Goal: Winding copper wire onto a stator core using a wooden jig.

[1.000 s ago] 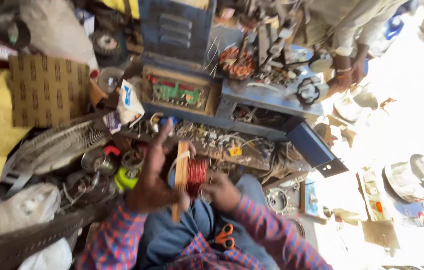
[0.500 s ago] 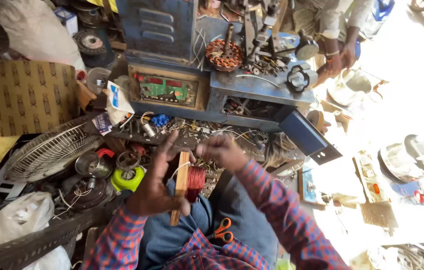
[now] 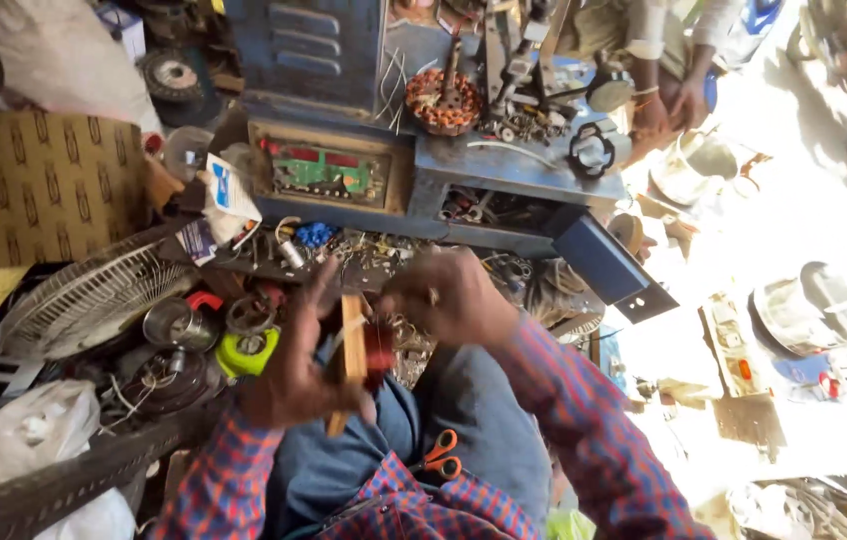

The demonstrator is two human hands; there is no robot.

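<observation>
My left hand (image 3: 288, 375) grips a flat wooden former (image 3: 351, 345) wound with red-brown wire, held upright above my lap. My right hand (image 3: 448, 297), with a ring on one finger, hovers blurred just right of the top of the former, its fingers bent around the wire (image 3: 379, 352). I cannot tell whether it pinches the wire. Orange-handled scissors (image 3: 437, 456) lie on my lap between my checked sleeves.
A blue metal bench (image 3: 503, 165) with a wound stator (image 3: 442, 100), tools and loose parts stands ahead. A fan grille (image 3: 83, 300), a metal can (image 3: 173, 322) and a yellow-green part (image 3: 248, 352) lie at left. Another person's hands (image 3: 668, 100) work at the bench's far side.
My right hand has risen from beside the wound wire to above the former's top and is blurred. The view has shifted slightly downward.
</observation>
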